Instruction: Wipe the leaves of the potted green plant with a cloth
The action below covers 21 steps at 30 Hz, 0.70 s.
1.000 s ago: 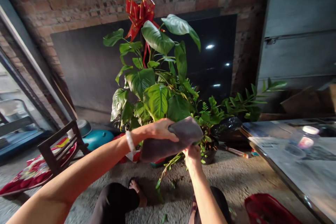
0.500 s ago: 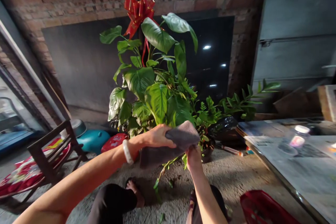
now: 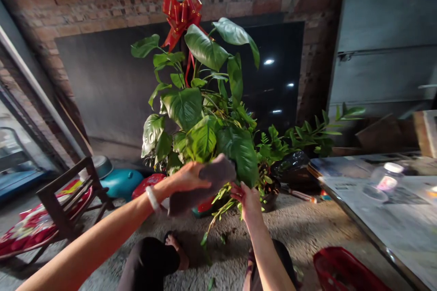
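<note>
Left hand [image 3: 191, 177] bunched around a grey cloth [image 3: 221, 172], right hand [image 3: 250, 198] pinching the low tip of a broad dark leaf [image 3: 241, 152] just above it, wiping seemingly underway, finished leaves impossible to count, and rightward of both, the tabletop [image 3: 406, 220] bottle's [image 3: 389, 177] label unreadably small!

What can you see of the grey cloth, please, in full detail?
The cloth is dull, purplish-grey, soft-looking fabric, apparently folded, with no visible pattern. Slightly blurred, it slants up toward the picture's right, above the floor and in front of the plant. The left hand grips it; whether it touches the large leaf beside it is unclear.
</note>
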Tool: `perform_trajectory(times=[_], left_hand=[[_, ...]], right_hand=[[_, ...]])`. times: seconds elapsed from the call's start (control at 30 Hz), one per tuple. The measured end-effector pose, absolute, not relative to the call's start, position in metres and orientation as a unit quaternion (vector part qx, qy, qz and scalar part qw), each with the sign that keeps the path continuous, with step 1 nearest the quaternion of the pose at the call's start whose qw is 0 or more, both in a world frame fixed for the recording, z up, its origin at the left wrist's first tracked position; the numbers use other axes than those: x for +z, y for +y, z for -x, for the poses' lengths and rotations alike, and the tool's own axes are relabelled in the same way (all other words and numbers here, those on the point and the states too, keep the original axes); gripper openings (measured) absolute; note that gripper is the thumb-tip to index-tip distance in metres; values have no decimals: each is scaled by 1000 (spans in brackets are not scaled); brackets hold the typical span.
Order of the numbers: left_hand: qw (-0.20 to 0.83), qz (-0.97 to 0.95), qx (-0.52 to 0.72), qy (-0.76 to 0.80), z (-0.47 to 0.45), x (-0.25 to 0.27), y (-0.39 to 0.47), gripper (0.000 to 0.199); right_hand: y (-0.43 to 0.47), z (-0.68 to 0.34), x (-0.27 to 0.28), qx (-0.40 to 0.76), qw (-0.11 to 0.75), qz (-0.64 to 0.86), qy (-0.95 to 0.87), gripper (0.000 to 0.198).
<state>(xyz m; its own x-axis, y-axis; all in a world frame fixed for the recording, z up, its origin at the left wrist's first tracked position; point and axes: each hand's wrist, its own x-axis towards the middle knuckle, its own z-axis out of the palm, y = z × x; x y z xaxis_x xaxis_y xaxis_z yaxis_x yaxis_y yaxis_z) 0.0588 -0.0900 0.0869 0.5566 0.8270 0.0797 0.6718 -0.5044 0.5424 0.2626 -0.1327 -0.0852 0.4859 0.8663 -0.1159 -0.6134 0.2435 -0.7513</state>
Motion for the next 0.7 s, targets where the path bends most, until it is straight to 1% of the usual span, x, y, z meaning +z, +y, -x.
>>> perform_trajectory(times=[0.07,0.1,0.13,0.2,0.23,0.27,0.3,0.37,0.43,0.47,0.5,0.53,0.63,0.7], left_hand=[[328,-836,75,434,-45,61,-107,31],[366,-828,49,421,-38,59,-116,34],[393,-824,35,408,-33,64,-125,35],[403,-828,56,385,-22,93,-141,35],[389,-833,90,384,-16,113,-146,34],[368,-834,136,388,-10,134,-148,38],[344,-826,188,404,-3,153,-149,45],[266,-796,307,450,8,180,-140,56],[178,-747,407,494,15,180,-122,59],[150,-728,432,510,16,170,-110,57],[142,-718,439,522,15,153,-99,54],[163,-725,413,527,15,132,-89,50],[265,-791,226,503,18,70,-77,36],[341,-796,156,475,31,53,-84,35]], right_hand=[[-132,-268,-88,480,770,391,-157,39],[-131,-272,-89,480,770,391,-155,39],[-130,-275,-89,479,770,391,-157,39],[-128,-281,-88,479,768,392,-163,38],[-127,-284,-87,481,766,393,-168,38],[-127,-287,-86,482,762,395,-174,37],[-127,-289,-86,484,759,396,-177,36],[-127,-290,-85,496,754,393,-175,31],[-128,-288,-84,514,751,384,-155,25],[-128,-285,-84,523,750,380,-144,23],[-128,-283,-83,529,748,377,-135,21],[-128,-280,-82,532,747,377,-130,20],[-128,-275,-80,537,741,383,-126,18],[-130,-275,-79,539,737,389,-123,16]])
